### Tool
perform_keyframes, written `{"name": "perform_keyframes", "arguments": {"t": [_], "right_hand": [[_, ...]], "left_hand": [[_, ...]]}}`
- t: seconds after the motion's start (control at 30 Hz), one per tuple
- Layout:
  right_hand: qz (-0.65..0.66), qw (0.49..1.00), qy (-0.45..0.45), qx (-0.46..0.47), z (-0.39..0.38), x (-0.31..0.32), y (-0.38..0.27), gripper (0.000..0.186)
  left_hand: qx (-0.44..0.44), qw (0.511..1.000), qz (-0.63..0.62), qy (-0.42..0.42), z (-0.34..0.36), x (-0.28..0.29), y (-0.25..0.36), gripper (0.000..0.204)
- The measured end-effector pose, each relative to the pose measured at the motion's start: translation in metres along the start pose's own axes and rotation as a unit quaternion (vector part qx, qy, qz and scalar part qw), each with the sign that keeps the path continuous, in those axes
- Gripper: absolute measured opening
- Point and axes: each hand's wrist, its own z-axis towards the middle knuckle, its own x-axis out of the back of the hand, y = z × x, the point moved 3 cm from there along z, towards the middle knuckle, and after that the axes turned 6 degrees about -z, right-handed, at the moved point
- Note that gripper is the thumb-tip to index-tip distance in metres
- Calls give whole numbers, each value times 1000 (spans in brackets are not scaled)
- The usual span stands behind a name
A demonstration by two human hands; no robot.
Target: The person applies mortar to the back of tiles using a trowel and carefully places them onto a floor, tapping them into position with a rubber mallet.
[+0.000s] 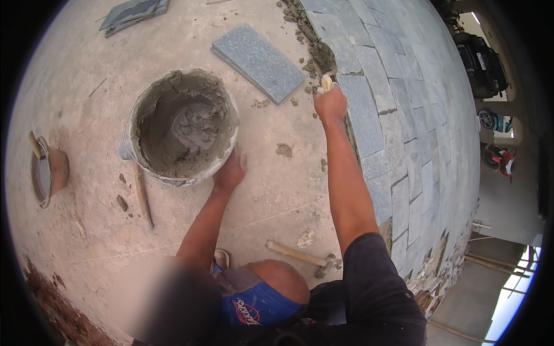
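Observation:
My right hand point(331, 105), arm stretched forward, is closed round the pale handle of a trowel point(326, 82). The trowel's blade is at a mound of wet mortar point(321, 53) along the edge of the laid grey stone paving point(360, 112); mortar hides much of the blade. A large bucket point(149, 135), its inside coated with grey mortar, stands left of centre. My left hand point(232, 171) is at its near right side with the fingers stretched out; the bucket hides part of the contact. Between bucket and paving lie stacked grey stone slabs point(258, 62).
A hammer point(297, 254) lies near my knee. A wooden-handled tool point(142, 196) lies beside the bucket. A small brown bucket point(59, 170) stands at far left; more slabs point(133, 16) lie behind. A taut string point(167, 246) crosses the floor. Parked vehicles point(480, 64) are at far right.

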Motion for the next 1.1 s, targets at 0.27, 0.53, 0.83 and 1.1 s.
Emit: {"name": "perform_keyframes", "arguments": {"t": [0.27,0.53,0.83,1.1], "right_hand": [[-44,997,-42,41,-3,-7,12,41],[-23,999,-15,39,6,10,6,41],[-79,994,-61,53,-23,-18,59,39],[-89,991,-90,36,-53,25,77,47]], "left_hand": [[12,1000,-1,-6,-2,-4,-2,54],[0,1000,18,-1,-3,-4,-1,53],[-6,1000,5,14,-1,-1,1,51],[10,1000,-13,-3,0,0,3,51]]}}
